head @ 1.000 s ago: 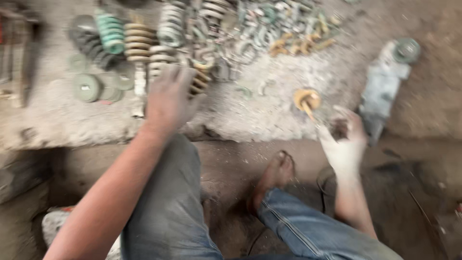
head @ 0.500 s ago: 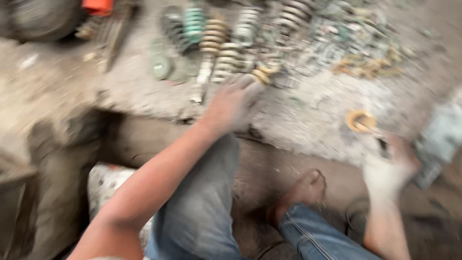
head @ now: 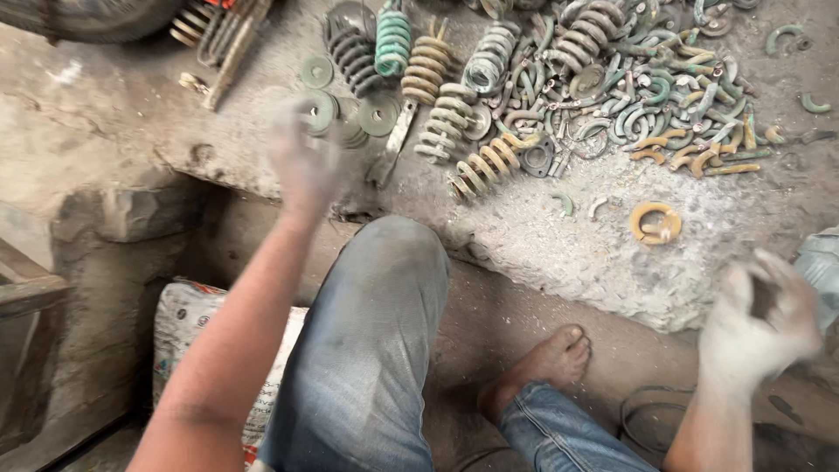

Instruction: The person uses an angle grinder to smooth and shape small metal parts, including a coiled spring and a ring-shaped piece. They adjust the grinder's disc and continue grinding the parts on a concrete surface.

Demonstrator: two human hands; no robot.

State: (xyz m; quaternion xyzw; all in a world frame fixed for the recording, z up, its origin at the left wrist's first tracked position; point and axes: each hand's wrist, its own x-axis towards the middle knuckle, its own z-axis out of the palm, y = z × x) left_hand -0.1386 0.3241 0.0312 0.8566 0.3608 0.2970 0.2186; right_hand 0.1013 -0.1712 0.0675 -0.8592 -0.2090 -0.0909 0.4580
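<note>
Left hand (head: pixel 301 162) hovers blurred above flat round green metal washers (head: pixel 350 118) near the concrete ledge's (head: pixel 559 253) front edge; fingers loosely spread, gripping nothing. Right hand (head: pixel 756 328), pale with dust, hangs off the ledge's right front edge, fingers curled inward; whether it grips anything cannot be told. Yellow rusted metal ring (head: pixel 655 223) lies on the ledge just above it. Coil springs (head: pixel 437 83), green and tan, and curved clips (head: pixel 673 96) are heaped toward the far edge. A printed white sack (head: pixel 197 328) sits below, contents hidden.

Head camera looks steeply down, close over the knees and dusty floor (head: pixel 559 245).
</note>
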